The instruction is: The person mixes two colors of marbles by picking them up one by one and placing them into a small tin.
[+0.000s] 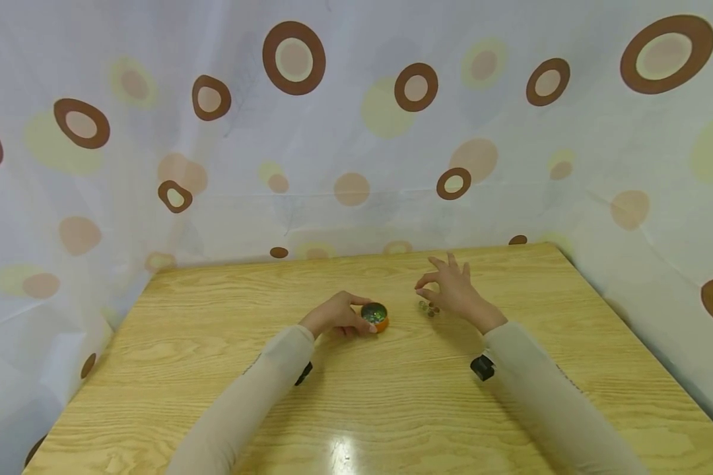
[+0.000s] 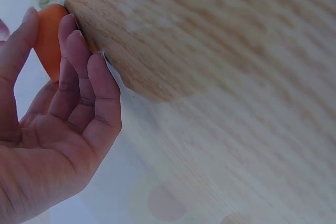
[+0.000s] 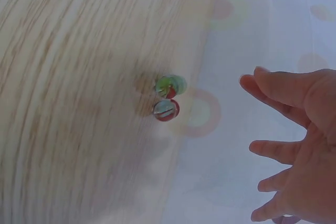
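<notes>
A small round orange bowl (image 1: pixel 375 316) with a dark, shiny, greenish inside stands near the middle of the wooden table. My left hand (image 1: pixel 340 314) grips its side between thumb and fingers; the left wrist view shows the orange wall (image 2: pixel 50 40) between them. What lies inside the bowl is too small to tell. To the right, my right hand (image 1: pixel 455 290) hovers over several clear glass marbles (image 1: pixel 429 308) with coloured swirls. Its thumb and forefinger come close together, the other fingers spread out, and I see nothing between them. The marbles (image 3: pixel 166 109) sit close together on the tabletop, apart from the hand.
The light wooden table (image 1: pixel 214 369) reaches back to a white cloth (image 1: pixel 333 152) with brown, yellow and peach dots, which hangs behind it and at both sides. A black wrist device (image 1: pixel 482 367) shows under the right sleeve.
</notes>
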A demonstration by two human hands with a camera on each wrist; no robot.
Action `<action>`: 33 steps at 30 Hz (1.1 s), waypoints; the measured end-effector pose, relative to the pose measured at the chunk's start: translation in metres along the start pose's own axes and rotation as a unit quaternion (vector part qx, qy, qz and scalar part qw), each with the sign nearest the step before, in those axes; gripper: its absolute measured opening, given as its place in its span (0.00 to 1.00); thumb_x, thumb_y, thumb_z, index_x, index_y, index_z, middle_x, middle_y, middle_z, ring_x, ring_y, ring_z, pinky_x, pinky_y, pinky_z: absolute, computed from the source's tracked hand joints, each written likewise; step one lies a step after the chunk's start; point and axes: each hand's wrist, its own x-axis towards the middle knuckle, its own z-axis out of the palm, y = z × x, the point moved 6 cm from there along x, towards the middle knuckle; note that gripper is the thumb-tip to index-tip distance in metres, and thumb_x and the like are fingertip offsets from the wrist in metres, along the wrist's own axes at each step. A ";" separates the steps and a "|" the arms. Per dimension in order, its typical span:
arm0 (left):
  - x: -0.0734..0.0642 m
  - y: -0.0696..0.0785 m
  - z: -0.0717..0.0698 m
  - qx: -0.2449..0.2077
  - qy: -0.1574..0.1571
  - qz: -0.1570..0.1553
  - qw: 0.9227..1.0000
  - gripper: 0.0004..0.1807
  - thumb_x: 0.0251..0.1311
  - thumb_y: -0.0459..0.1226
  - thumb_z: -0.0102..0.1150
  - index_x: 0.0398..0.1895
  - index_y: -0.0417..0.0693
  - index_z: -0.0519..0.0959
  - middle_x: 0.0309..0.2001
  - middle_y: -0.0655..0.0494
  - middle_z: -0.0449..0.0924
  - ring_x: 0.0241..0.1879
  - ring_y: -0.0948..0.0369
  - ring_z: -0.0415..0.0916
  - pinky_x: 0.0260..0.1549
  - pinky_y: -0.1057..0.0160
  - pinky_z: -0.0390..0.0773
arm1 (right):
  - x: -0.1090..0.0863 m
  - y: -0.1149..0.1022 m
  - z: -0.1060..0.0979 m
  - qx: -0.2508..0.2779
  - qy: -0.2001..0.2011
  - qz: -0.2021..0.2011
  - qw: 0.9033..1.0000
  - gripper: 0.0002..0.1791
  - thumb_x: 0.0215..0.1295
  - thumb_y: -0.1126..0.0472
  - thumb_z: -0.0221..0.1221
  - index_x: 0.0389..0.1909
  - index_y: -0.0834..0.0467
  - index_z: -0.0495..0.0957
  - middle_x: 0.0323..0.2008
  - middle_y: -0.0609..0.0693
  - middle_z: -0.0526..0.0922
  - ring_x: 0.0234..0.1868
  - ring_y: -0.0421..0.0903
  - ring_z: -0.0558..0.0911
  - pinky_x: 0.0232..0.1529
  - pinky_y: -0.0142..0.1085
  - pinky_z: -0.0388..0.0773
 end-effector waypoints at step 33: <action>0.002 0.000 -0.001 0.009 0.004 0.012 1.000 0.39 0.52 0.41 0.73 0.68 0.49 0.69 0.26 0.50 0.85 0.20 0.58 0.76 0.23 0.61 0.79 | 0.004 0.029 0.012 -0.057 -0.042 0.053 0.996 0.04 0.59 0.60 0.67 0.33 0.55 0.87 0.66 0.72 0.61 0.68 0.78 0.41 0.58 0.75 0.32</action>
